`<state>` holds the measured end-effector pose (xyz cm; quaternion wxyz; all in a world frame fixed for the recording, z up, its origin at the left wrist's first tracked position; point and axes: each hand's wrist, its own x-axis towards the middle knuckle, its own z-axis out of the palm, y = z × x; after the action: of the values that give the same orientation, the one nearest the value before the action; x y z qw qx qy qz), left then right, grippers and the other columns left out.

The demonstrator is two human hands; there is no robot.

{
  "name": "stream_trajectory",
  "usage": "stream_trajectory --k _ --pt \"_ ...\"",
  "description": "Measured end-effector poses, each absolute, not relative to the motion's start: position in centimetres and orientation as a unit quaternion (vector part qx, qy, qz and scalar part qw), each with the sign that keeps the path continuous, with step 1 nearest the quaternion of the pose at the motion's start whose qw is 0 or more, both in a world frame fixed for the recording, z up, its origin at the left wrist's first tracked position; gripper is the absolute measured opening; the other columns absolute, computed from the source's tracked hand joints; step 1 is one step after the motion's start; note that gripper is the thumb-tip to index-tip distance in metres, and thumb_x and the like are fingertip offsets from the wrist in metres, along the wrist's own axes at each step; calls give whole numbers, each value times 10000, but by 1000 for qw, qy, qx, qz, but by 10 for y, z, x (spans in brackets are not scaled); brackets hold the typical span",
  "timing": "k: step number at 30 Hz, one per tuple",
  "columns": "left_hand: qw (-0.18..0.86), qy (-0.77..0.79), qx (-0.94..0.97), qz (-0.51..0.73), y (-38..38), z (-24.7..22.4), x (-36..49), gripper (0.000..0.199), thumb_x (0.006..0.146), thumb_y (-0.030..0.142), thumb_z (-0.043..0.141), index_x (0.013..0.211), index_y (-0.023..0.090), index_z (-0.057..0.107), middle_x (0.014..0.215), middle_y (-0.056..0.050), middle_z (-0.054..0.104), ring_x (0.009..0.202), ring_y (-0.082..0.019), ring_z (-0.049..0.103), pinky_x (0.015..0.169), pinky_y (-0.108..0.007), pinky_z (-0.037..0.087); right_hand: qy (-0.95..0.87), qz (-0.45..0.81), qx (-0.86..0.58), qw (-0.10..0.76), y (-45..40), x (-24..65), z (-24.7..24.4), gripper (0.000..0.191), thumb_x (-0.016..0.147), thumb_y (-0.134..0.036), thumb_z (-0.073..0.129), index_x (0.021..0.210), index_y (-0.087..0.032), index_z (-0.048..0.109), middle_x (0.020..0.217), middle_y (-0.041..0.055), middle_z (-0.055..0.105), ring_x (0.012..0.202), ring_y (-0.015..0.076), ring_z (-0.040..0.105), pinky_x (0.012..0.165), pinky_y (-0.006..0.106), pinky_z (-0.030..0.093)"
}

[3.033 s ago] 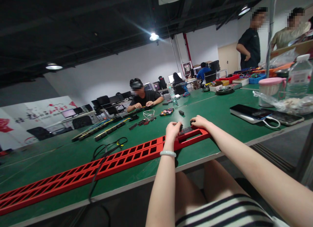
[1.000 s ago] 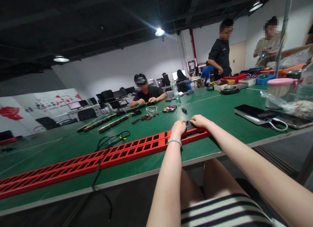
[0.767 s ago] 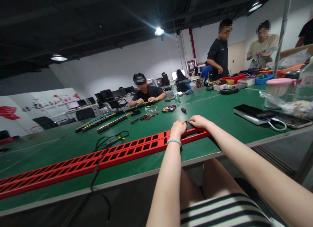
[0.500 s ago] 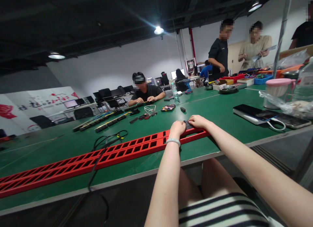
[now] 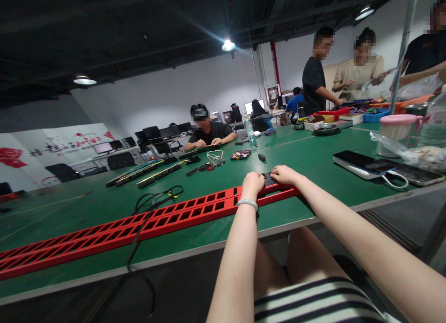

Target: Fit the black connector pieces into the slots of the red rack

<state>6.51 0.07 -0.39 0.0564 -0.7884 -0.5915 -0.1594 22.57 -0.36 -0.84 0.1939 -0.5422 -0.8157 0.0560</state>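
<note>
A long red slotted frame lies along the front of the green table, its right end under my hands. A small black part sits at that end, between my two hands. My left hand, below a pale bangle, has its fingers closed on the left side of the black part. From the other side, my right hand grips it with curled fingers. My hands hide most of the part, so its exact kind does not show. Across the red frame hangs a black cable.
Another black piece lies beyond my hands, near a patterned box. A phone on a white power bank and a pink-lidded cup stand at right. Wired black strips lie at left. A co-worker sits opposite.
My hands stay on the black part with hardly any movement. The view shifts slightly. At the back right, a standing person's arm now reaches toward the trays.
</note>
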Motion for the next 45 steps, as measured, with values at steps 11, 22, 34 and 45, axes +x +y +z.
stream_trajectory --k 11,22,34,45 --pt "45 -606 -779 -151 1 -3 66 355 773 308 356 855 159 667 879 -130 646 837 -198 579 747 -240 411 -813 45 -544 203 -7 226 -8 312 807 -312 419 927 -155 661 988 81 621 910 176 540 817 204 362" --pt "35 -615 -773 -156 1 -2 65 354 783 312 344 840 163 661 873 -128 644 835 -210 583 731 -257 421 -798 39 -563 212 -9 225 -10 342 814 -383 403 1017 -200 609 1044 75 570 948 180 510 824 227 358" --pt "5 -670 -696 -259 8 -2 58 367 796 229 293 865 144 643 931 -142 636 908 -218 572 794 -265 398 -759 -36 -602 246 -32 201 -6 490 731 -575 395 892 -168 612 948 111 522 832 207 529 724 277 410" --pt "7 -675 -680 -286 6 -4 56 388 805 224 267 892 126 632 934 -142 632 911 -215 566 787 -268 402 -741 23 -637 210 -24 163 -11 508 711 -555 393 953 -161 605 1039 155 490 907 291 531 723 373 435"
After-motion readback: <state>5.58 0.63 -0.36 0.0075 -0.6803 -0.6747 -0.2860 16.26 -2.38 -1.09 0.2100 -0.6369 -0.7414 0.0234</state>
